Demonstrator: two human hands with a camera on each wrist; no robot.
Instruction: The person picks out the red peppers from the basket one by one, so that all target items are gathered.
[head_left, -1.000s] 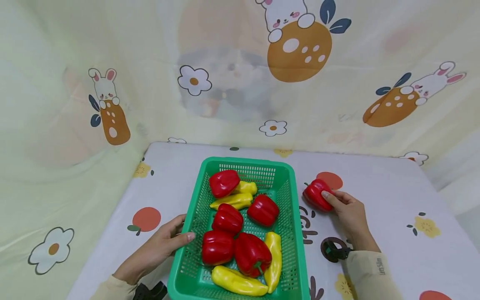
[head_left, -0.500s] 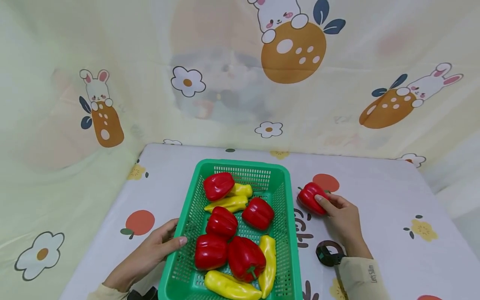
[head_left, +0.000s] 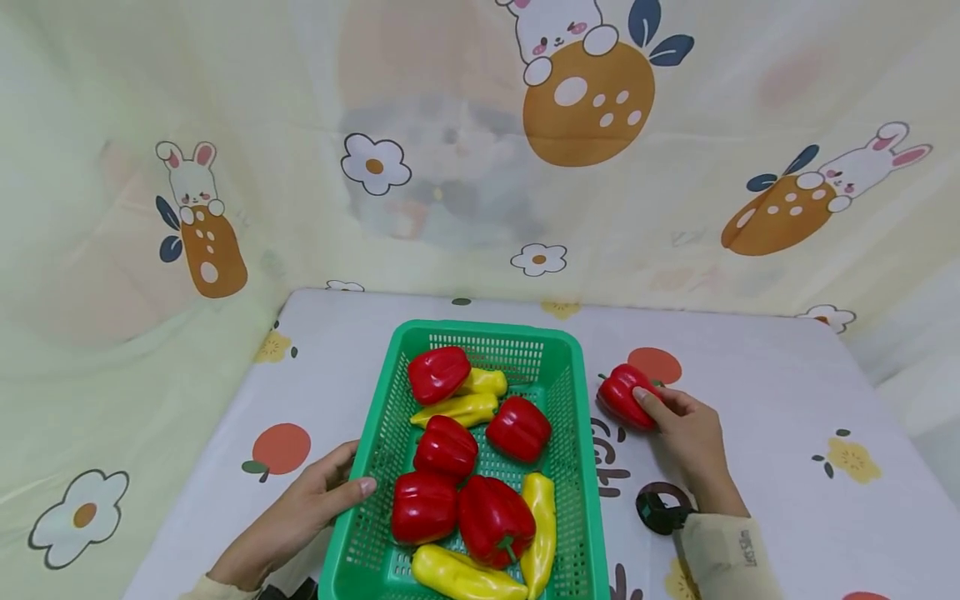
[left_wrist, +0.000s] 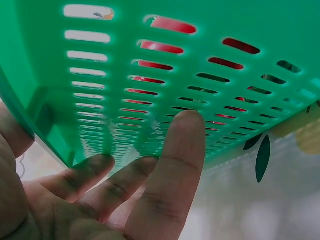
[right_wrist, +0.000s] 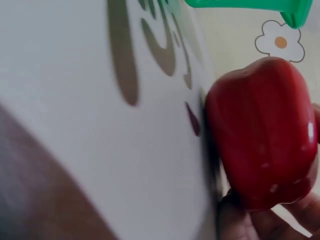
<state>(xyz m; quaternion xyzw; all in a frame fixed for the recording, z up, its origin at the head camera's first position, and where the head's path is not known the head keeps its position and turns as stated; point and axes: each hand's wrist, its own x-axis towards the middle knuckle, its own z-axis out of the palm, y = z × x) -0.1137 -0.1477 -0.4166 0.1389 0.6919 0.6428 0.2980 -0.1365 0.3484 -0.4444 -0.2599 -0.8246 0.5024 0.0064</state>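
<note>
On the table stands a green plastic basket (head_left: 593, 508) with slotted walls, holding red bell peppers (head_left: 497, 521) and yellow peppers (head_left: 465, 575). My left hand (head_left: 300, 508) grips its left side, thumb over the rim and fingers under or against the outer wall; the left wrist view shows those fingers (left_wrist: 175, 165) touching the slotted wall (left_wrist: 165, 107). To the right of the basket, my right hand (head_left: 690, 437) holds a red bell pepper (head_left: 625, 395) between thumb and fingers. The pepper (right_wrist: 262, 135) lies on its side close to the cloth; whether it touches cannot be told.
A pale printed cloth (head_left: 780, 433) covers the table. Behind it and at both sides hangs a printed curtain (head_left: 442, 75). A black strap with a ring-like part (head_left: 663, 507) is at my right wrist.
The head view has shifted slightly. The pepper in my right hand has moved a little left against the cloth print. My left hand keeps its grip on the basket.
</note>
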